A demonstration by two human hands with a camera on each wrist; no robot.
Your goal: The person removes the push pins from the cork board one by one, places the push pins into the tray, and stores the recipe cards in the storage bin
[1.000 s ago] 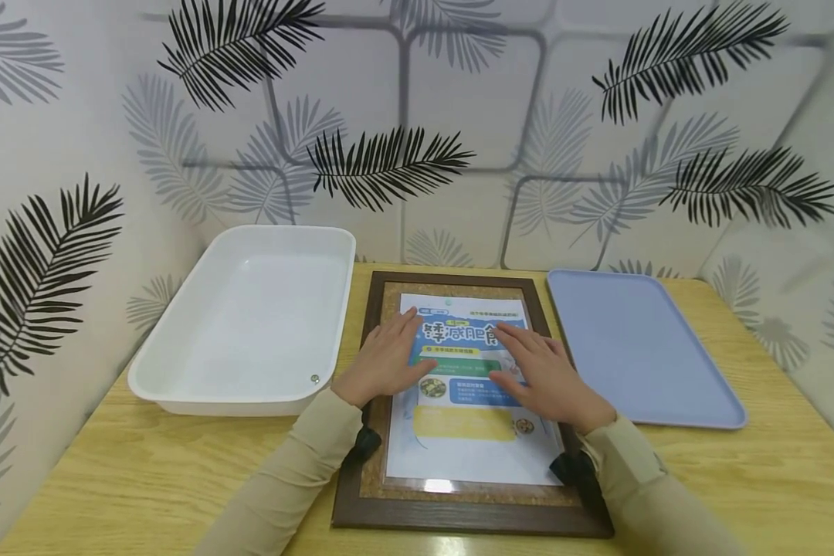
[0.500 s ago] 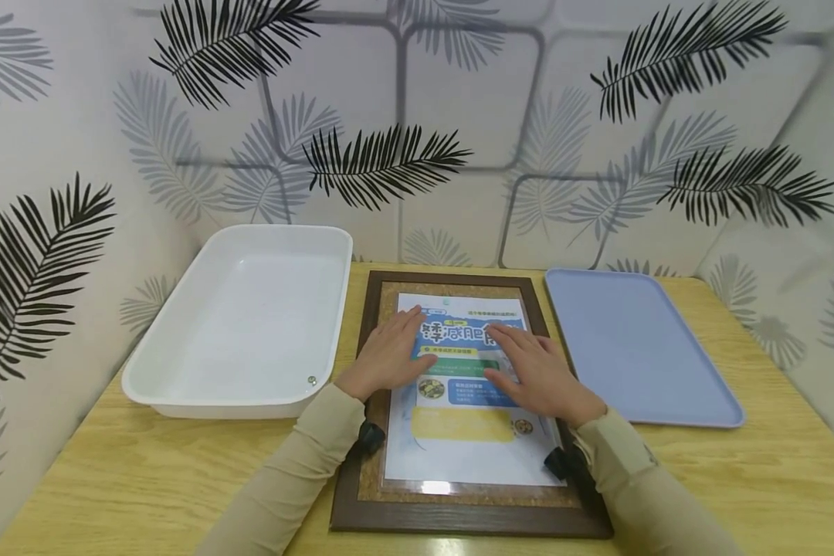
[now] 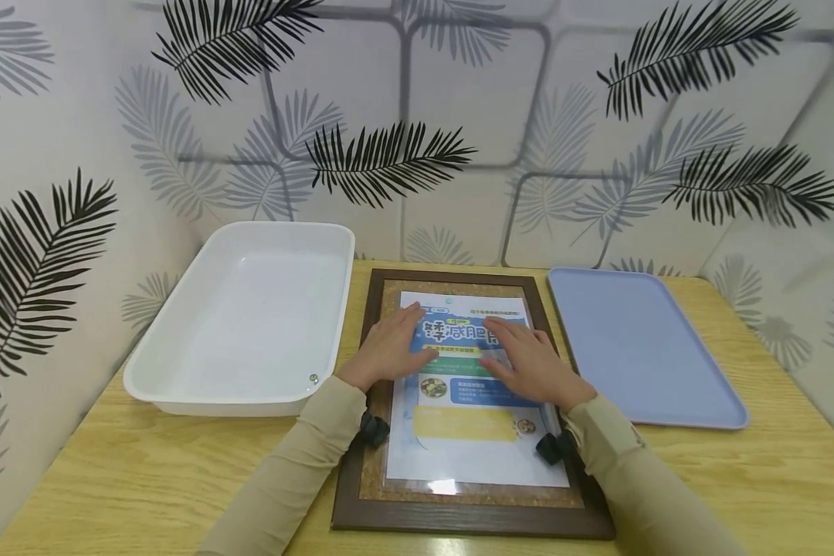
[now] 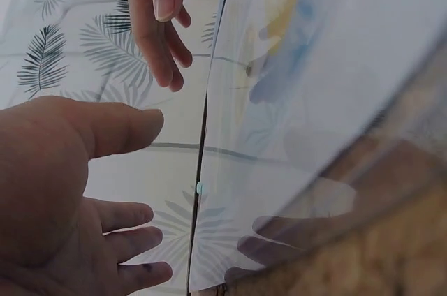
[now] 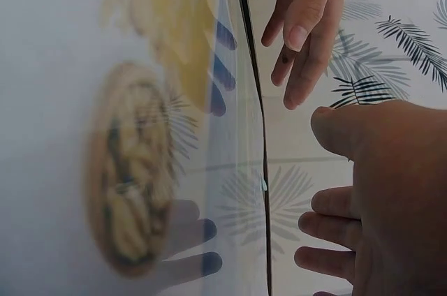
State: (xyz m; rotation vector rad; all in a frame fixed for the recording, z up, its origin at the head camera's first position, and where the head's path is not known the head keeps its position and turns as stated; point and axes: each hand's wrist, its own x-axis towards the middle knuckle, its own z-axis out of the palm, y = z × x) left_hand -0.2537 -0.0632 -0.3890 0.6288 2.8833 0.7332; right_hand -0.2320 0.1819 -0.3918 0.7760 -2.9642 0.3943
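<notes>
A dark brown picture frame (image 3: pixel 472 517) with a cork backing (image 3: pixel 371 483) lies on the table. Under its glossy clear cover is a white printed sheet (image 3: pixel 472 465) with blue, green and yellow blocks. My left hand (image 3: pixel 387 349) hovers over the sheet's left side, fingers extended and thumb apart. Over the right side hovers my right hand (image 3: pixel 533 363), likewise spread and holding nothing. Both wrist views show a gap between fingertips and cover, with the fingers mirrored in it. The left wrist view also takes in the right hand's fingers (image 4: pixel 159 24).
A deep white tray (image 3: pixel 250 324) stands to the left of the frame, a small round mark in its near right corner. To the right lies a flat lavender tray (image 3: pixel 642 347). Behind the wooden table (image 3: pixel 146 479) rises a leaf-patterned wall (image 3: pixel 459 100).
The right hand has drifted slightly left, closer to the left hand. The left hand stays almost where it was, and the frame and trays rest in place.
</notes>
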